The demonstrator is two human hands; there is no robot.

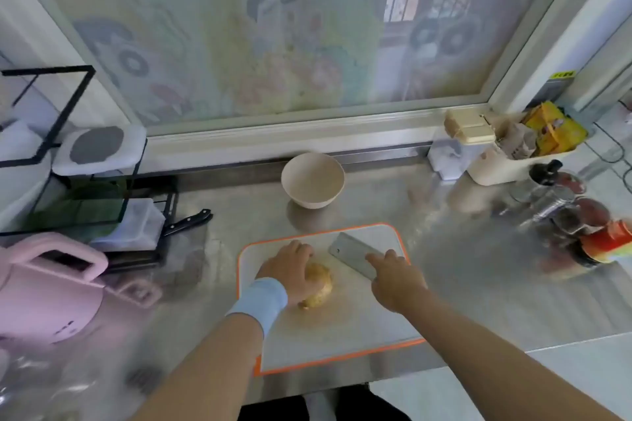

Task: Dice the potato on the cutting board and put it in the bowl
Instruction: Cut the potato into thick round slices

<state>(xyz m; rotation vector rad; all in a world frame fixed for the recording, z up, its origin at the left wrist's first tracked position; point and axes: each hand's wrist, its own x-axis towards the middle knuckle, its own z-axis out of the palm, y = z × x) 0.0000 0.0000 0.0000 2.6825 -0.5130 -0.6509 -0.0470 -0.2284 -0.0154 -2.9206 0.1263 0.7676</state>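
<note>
The board [342, 335], edged in orange, is laid near the front of the steel surface [461, 284]. On it the potato [319, 284] is held whole under the curled fingers of the left hand [290, 270], whose wrist is wrapped in a pale blue band. Just beside it, the cleaver [352, 255] is gripped by the right hand [396, 280], a forefinger laid along the blade, which is tilted over the board. To the left a pink kettle [44, 287] is seen, and behind it a black rack [68, 147] with a knife [191, 219] at its foot. Beyond the board the bowl [313, 198] is set upright, its pale inner wall seen down to the bottom. At the far right a white tub [496, 167] is filled with yellow packets [550, 133], with jars [564, 212] of dark contents nearer. The back is closed by a frosted window [273, 44] printed with cartoon figures.
</note>
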